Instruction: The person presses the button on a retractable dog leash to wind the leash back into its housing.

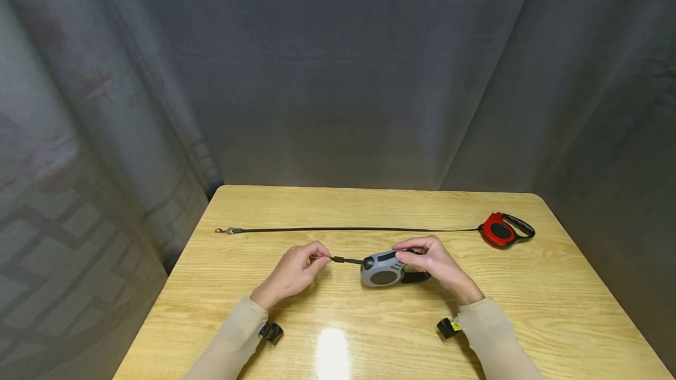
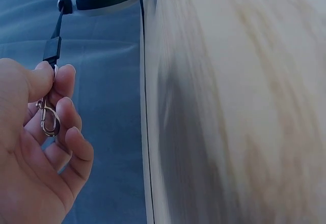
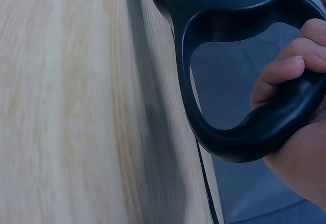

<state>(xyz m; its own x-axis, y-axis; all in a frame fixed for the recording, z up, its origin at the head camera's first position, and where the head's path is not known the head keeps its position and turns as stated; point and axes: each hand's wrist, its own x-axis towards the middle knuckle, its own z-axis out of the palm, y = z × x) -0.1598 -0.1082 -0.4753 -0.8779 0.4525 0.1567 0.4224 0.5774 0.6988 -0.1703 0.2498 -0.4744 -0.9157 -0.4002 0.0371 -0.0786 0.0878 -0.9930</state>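
Two hands hold a grey leash [image 1: 384, 278] between them, low over the worktop [image 1: 185, 309].
Both forearms slant inward from the near edge, hands well apart. The left hand [image 1: 293, 273] pinches the metal clip [image 2: 50, 122] at the root between thumb and index finger, its other fingers loosely bent beside it; the short strap [image 1: 351, 261] runs from there to the casing. The right hand [image 1: 437, 261] is clamped on the black handle [image 3: 242, 145], fingers curled round the bar. Beyond lies a red leash [image 1: 493, 232], its cord [image 1: 338, 228] stretched leftward.
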